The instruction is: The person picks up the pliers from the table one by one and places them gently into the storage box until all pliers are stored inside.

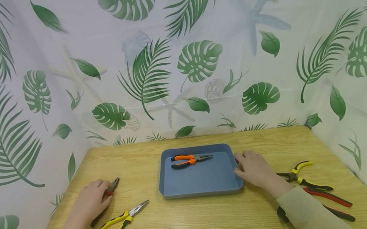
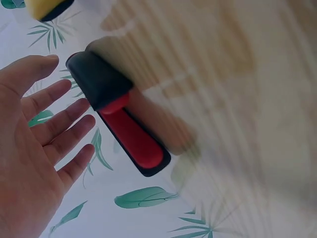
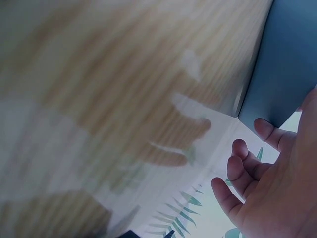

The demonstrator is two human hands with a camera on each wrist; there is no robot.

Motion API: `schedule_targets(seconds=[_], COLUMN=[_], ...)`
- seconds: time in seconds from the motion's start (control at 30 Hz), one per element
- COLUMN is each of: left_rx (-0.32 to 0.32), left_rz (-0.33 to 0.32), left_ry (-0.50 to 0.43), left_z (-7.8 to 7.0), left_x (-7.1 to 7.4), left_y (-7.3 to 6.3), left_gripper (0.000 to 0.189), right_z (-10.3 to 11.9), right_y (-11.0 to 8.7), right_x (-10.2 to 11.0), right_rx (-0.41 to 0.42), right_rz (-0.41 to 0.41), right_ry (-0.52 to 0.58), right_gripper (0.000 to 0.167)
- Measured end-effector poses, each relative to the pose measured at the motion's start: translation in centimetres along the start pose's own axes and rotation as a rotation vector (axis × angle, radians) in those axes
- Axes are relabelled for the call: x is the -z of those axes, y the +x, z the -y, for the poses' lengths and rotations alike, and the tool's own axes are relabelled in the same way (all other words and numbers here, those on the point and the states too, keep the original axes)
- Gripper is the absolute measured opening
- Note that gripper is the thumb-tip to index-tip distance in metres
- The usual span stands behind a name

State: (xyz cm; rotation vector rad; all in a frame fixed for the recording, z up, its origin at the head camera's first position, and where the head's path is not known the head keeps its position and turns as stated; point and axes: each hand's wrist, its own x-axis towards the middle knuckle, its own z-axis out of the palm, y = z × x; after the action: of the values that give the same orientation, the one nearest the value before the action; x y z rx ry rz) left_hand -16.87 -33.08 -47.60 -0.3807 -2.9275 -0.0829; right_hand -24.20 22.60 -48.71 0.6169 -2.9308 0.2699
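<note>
My left hand (image 1: 90,199) is over a pair of pliers with red and black handles (image 1: 115,183) at the table's left. In the left wrist view its fingers (image 2: 62,131) are spread, beside the pliers' handles (image 2: 136,144) and not curled round them. At the right end of a blue-grey tray (image 1: 205,183) is my right hand (image 1: 255,167). One fingertip (image 3: 264,128) touches the tray's outer wall in the right wrist view, the other fingers loosely bent. Orange and black long-nose pliers (image 1: 191,160) lie inside the tray.
Yellow and black long-nose pliers (image 1: 129,214) lie close to my left hand. Beyond my right forearm are yellow and black pliers (image 1: 294,173) and a red and black handled tool (image 1: 330,195), partly hidden by the sleeve. A leaf-patterned cloth (image 1: 169,77) hangs behind the wooden table (image 1: 181,215).
</note>
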Motion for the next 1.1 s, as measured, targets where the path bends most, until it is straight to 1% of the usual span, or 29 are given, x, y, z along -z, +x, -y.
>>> schedule_targets(seconds=[0.23, 0.43, 0.63, 0.83, 0.9, 1.1], left_rx=[0.028, 0.055, 0.079, 0.1, 0.11, 0.129], left_rz=[0.023, 0.058, 0.113, 0.194, 0.219, 0.246], left_ry=[-0.006, -0.011, -0.014, -0.012, -0.02, -0.05], left_z=[0.68, 0.82, 0.86, 0.79, 0.72, 0.61], left_x=[-0.05, 0.14, 0.29, 0.51, 0.59, 0.56], left_y=[-0.15, -0.26, -0.3, -0.21, -0.18, -0.16], left_gripper=[0.034, 0.037, 0.042, 0.062, 0.065, 0.066], right_z=[0.02, 0.18, 0.33, 0.39, 0.41, 0.41], right_y=[0.01, -0.03, -0.1, -0.1, -0.1, -0.15], right_x=[0.05, 0.24, 0.5, 0.54, 0.55, 0.43], right_rx=[-0.001, -0.003, -0.001, -0.003, -0.004, -0.011], right_rz=[0.005, 0.003, 0.005, 0.013, 0.012, 0.008], right_ry=[0.001, -0.001, -0.002, 0.0, -0.001, 0.016], right_gripper=[0.024, 0.025, 0.024, 0.023, 0.024, 0.025])
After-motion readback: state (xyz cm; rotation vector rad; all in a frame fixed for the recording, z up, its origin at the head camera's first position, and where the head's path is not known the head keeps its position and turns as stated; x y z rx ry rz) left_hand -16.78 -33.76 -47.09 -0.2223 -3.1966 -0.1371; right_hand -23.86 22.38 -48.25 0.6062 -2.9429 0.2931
